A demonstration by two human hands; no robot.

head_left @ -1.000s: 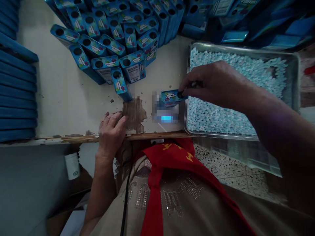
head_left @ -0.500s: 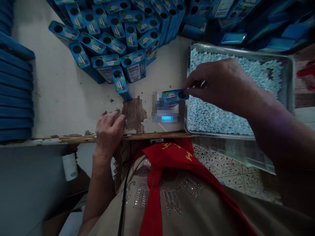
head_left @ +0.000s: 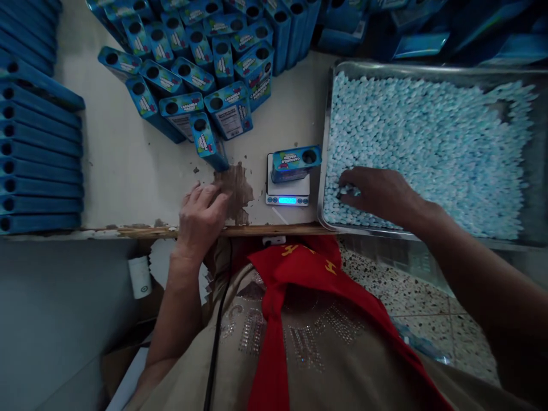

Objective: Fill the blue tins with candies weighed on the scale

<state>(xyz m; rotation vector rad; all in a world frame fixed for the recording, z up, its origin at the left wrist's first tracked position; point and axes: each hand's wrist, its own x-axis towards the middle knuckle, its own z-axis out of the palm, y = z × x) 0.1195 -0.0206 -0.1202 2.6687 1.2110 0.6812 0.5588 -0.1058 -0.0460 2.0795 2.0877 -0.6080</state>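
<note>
My right hand reaches into the metal tray, its fingers and thumb drawn together on the pale blue candies near the left side. A blue box with a round hole in its top stands on a small digital scale, whose display glows blue. Apart from these, my left hand lies with its fingers loosely spread on the table by the front edge. It holds nothing and is close to a single tilted box.
Many blue boxes crowd the back of the white table. Further boxes lie stacked at the left, and dark blue ones stand behind the tray. A bare wooden patch shows between my left hand and the scale.
My right hand has let go of the box, leaving it on the scale, and moved down and right into the candies. My left hand has stayed on the table.
</note>
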